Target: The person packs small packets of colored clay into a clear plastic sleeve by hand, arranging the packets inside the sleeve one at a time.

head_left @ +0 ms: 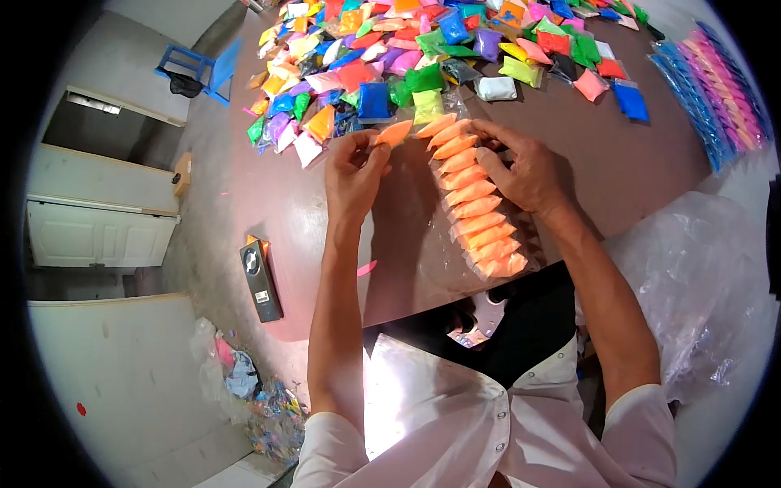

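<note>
My left hand (355, 175) pinches one small orange packet (394, 132) between thumb and fingertips, at the near edge of a heap of coloured packets. Just to its right, a strip of clear plastic packets with orange filling (477, 207) runs down the table towards me. My right hand (523, 167) grips the strip near its far end, thumb on top and fingers bent along the right side. The strip's topmost packet points towards the packet in my left hand. Whether those two are still joined I cannot tell.
A heap of coloured packets (374, 99) covers the table's far side. Blue, pink and purple strips (708, 89) lie at the far right, above clear plastic sheeting (691, 285). A black box (260, 281) and a pink scrap (368, 267) lie on the left.
</note>
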